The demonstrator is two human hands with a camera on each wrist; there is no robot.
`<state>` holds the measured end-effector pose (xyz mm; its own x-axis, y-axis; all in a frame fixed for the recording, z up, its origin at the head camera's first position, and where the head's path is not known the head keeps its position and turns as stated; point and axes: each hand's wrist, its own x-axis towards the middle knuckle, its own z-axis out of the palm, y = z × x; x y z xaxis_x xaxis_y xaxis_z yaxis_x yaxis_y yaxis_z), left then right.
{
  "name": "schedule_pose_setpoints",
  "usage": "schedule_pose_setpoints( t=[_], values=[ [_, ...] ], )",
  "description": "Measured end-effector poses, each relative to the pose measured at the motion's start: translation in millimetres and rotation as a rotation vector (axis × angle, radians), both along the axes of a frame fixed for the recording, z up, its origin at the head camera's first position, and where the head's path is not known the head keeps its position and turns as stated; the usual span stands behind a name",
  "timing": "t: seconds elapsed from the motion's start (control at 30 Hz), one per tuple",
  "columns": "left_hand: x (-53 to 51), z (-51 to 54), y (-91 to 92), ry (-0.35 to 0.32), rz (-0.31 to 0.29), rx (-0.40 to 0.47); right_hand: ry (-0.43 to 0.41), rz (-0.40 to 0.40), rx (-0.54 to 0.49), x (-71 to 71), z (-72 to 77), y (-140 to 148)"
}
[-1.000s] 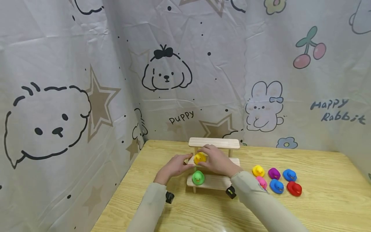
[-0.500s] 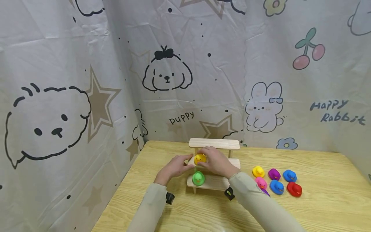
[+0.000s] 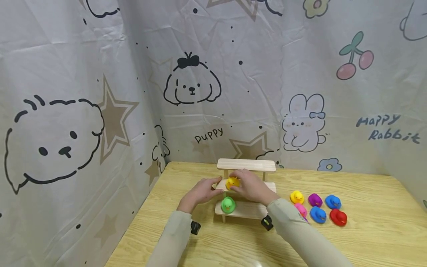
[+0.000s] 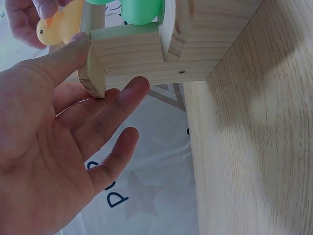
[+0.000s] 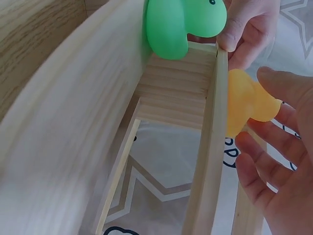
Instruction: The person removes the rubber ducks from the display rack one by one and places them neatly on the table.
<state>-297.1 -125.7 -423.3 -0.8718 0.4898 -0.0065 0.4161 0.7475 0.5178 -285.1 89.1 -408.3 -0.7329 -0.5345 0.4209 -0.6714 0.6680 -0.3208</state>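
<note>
A small three-tier wooden shelf (image 3: 247, 164) stands on the table. My left hand (image 3: 201, 191) grips the left end of its middle tier; in the left wrist view the thumb (image 4: 68, 53) lies on top and the fingers reach underneath. On that same tier sits a yellow rubber duck (image 3: 231, 183), held between the thumb and fingers of my right hand (image 3: 251, 186). The right wrist view shows the duck (image 5: 240, 100) upright against the board, partly behind the fingers. One tier below, at the left end, a green rubber duck (image 3: 228, 205) faces forward, touched by neither hand.
Right of the shelf lie several loose rubber ducks: yellow (image 3: 297, 197), pink (image 3: 301, 210), purple (image 3: 315, 200), two blue, including a front one (image 3: 318, 214), and red (image 3: 338, 217). My right sleeve (image 3: 300, 230) covers part of that group. A printed curtain hangs behind the table.
The yellow duck has shifted slightly right along the middle tier, with my right hand on it. My left hand keeps its place at the tier's end.
</note>
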Motion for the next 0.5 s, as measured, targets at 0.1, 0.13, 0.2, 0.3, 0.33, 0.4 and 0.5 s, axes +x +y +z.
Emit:
schedule_pose_setpoints(
  t=[0.1, 0.13, 0.2, 0.3, 0.33, 0.4, 0.5],
  values=[
    [0.5, 0.8, 0.4, 0.0, -0.006, 0.004, -0.008, -0.002, -0.01, 3.2, 1.8, 3],
    [0.5, 0.7, 0.5, 0.0, -0.007, 0.004, -0.011, 0.002, -0.018, 4.6, 2.5, 5],
    [0.3, 0.2, 0.6, -0.001, -0.007, 0.003, -0.009, 0.009, -0.027, 7.2, 3.7, 7],
    [-0.2, -1.1, 0.4, -0.006, -0.005, 0.009, 0.014, 0.024, -0.025, 10.2, 4.2, 13],
    [-0.3, -1.4, 0.2, -0.005, -0.006, 0.01, 0.022, 0.03, -0.027, 11.5, 4.9, 15],
    [-0.3, -1.6, -0.2, -0.006, -0.006, 0.015, 0.033, 0.045, -0.026, 13.7, 6.4, 20],
    [-0.5, -1.0, -0.3, -0.002, -0.003, 0.01, 0.041, 0.053, -0.021, 18.2, 9.9, 26]
  ],
)
